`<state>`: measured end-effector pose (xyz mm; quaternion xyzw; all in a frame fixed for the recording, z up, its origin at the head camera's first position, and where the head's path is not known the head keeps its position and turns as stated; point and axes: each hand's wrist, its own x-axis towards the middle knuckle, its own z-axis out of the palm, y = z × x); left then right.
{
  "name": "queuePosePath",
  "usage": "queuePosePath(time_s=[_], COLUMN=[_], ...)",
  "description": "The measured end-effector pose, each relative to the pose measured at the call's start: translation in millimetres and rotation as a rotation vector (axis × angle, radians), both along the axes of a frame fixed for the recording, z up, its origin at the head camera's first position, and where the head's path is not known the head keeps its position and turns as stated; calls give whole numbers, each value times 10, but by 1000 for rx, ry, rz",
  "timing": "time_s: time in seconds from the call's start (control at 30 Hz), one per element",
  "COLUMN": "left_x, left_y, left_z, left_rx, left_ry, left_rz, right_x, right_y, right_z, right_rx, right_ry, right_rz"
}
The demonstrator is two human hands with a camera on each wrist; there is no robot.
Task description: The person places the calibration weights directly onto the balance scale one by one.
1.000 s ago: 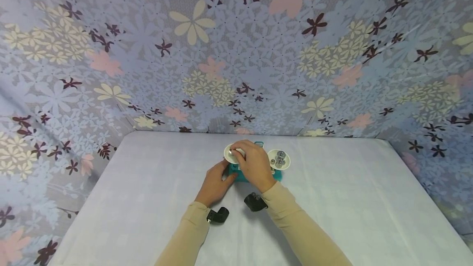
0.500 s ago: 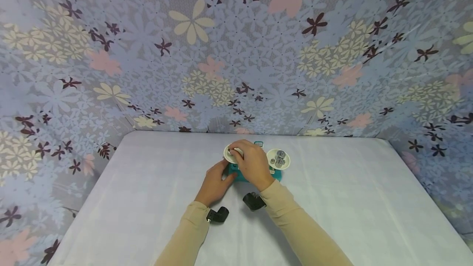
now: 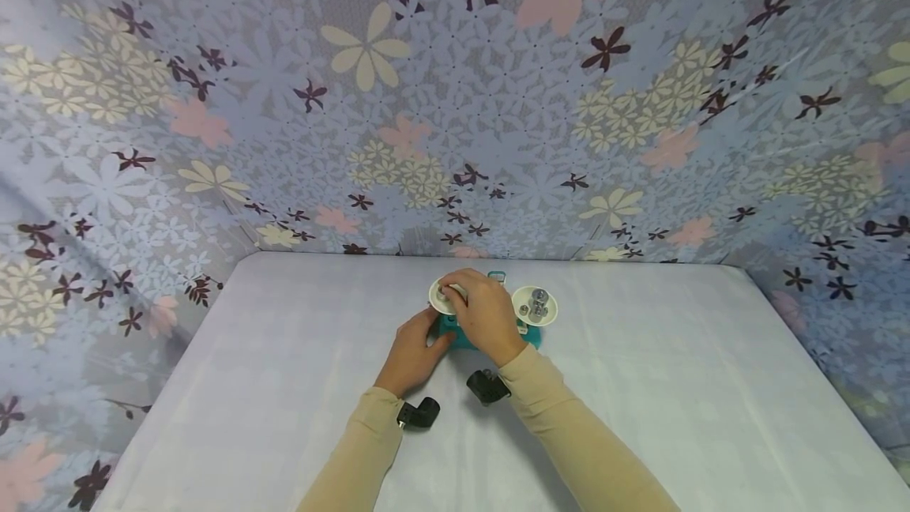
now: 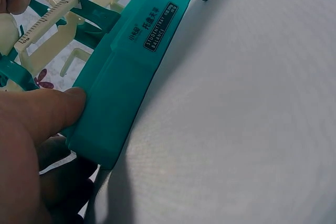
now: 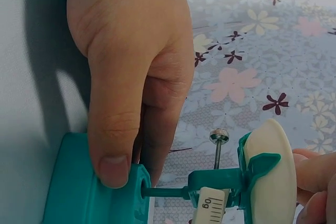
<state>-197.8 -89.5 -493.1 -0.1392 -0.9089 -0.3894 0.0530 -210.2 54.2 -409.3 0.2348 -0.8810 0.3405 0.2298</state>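
Observation:
A teal student tray balance [image 4: 113, 90] stands on the table with a white pan on each side. My left hand [image 3: 412, 354] holds its left end, the thumb [image 4: 63, 103] on the front of the base. Over the left pan [image 3: 434, 303], my right hand [image 3: 490, 318] pinches a small shiny piece, seemingly a metal weight, mostly hidden by the fingers. The right pan [image 3: 524, 295] bears several metal weights [image 3: 539, 306]. In the left wrist view the beam [image 4: 47, 22] shows its scale and a grey rider. The right wrist view shows right fingers [image 5: 317, 182] beside the pan.
A white cloth covers the table [image 3: 675, 385]. Behind it hangs a floral curtain [image 3: 455, 101]. A small teal-framed part [image 3: 497, 276] rises behind the balance. Black wrist cameras [image 3: 419, 414] sit on both wrists.
The right fingertips have shifted slightly over the left pan, and the shiny piece in them shows less than before. The left hand stays put on the base.

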Motion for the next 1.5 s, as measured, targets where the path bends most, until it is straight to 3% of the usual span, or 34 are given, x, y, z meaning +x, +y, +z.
queuePosePath(time_s=[0.17, 0.4, 0.77, 1.07, 1.5], left_x=[23, 46, 99, 153, 203], left_y=[14, 31, 58, 85, 103], left_z=[4, -14, -49, -54, -93], left_rx=[-5, -8, -14, -5, 7], left_ry=[-23, 6, 11, 27, 57], left_rz=[9, 16, 31, 43, 42], right_x=[11, 62, 279, 425, 616], right_y=[20, 64, 187, 297, 424], right_z=[-18, -19, -17, 0, -111], right_rx=[16, -3, -112, -116, -117], right_ry=[10, 12, -26, -40, -90], right_rz=[11, 20, 84, 106, 105])
